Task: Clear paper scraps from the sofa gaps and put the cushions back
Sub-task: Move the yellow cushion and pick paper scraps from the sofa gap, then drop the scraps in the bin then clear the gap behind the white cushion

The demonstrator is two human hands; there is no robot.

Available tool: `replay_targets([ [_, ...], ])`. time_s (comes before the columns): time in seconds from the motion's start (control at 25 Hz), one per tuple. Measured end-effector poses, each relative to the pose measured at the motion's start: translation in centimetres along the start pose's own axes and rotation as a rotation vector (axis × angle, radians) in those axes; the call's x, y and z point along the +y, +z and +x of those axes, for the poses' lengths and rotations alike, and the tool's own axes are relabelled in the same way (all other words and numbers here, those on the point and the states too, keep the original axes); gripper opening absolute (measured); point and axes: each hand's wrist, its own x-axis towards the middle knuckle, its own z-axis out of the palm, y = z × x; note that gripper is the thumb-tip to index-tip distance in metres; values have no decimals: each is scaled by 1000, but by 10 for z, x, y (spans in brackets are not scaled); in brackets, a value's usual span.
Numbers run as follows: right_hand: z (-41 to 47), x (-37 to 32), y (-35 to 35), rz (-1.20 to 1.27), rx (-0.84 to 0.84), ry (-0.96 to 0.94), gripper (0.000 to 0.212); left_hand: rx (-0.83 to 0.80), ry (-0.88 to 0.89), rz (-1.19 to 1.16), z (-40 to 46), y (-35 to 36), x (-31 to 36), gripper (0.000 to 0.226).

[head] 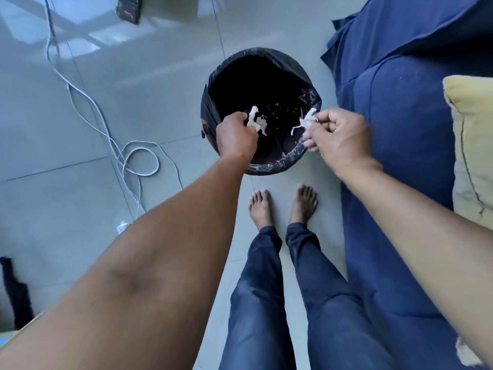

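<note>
I stand over a round bin with a black liner [269,56] on the floor beside the blue sofa [405,124]. My left hand [236,137] holds white paper scraps [256,121] above the bin's near left side. My right hand [340,136] pinches more white scraps [306,121] over the bin's near right rim. A yellow cushion [472,145] lies on the sofa seat at the right. Another white scrap [465,355] lies on the sofa at the bottom right.
White cables [133,156] loop across the grey tiled floor on the left, ending at a plug [121,228]. A dark object [129,8] lies at the top. My bare feet [282,206] stand just before the bin. A black cloth [16,292] lies at the far left.
</note>
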Motion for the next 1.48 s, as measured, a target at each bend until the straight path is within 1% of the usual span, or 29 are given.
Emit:
replay_targets([
  [0.08, 20, -1, 18, -76, -11, 5, 17, -12, -28, -3, 6, 2, -12, 28],
  [0.12, 28, -5, 26, -125, -50, 22, 17, 0, -31, -10, 4, -1, -17, 29],
  [0.16, 35, -9, 32, -189, -100, 34, 22, 20, -26, -18, 0, -4, -23, 28],
  [0.24, 41, -20, 38, -358, -191, 44, 44, 51, -3, -36, -14, -11, -30, 26],
  [0.32, 38, -31, 34, -452, -225, 46, 48, 73, 8, -76, -32, -20, -32, 27],
  [0.44, 21, -45, 17, -459, -190, 20, 45, 84, 0, -107, -56, -36, -20, 30],
  [0.64, -29, -59, -21, -320, -98, -36, 39, 84, 99, -156, -92, -63, 18, 31],
  [0.76, -68, -71, -57, -313, 10, -118, 41, 44, 235, -150, -124, -83, 48, 35],
  [0.84, -95, -79, -84, -323, 98, -159, 42, 10, 365, -123, -152, -95, 74, 38],
  [0.92, -118, -83, -105, -304, 159, -179, 47, -2, 491, -44, -174, -103, 96, 41],
  [1.04, -155, -83, -148, -280, 301, -172, 52, -56, 681, 64, -218, -111, 131, 45],
  [1.24, -217, -56, -220, -234, 516, -57, 58, -195, 933, 203, -288, -102, 176, 50],
  [1.48, -305, 19, -279, -89, 718, 147, 61, -355, 1166, 336, -378, -45, 209, 53],
])
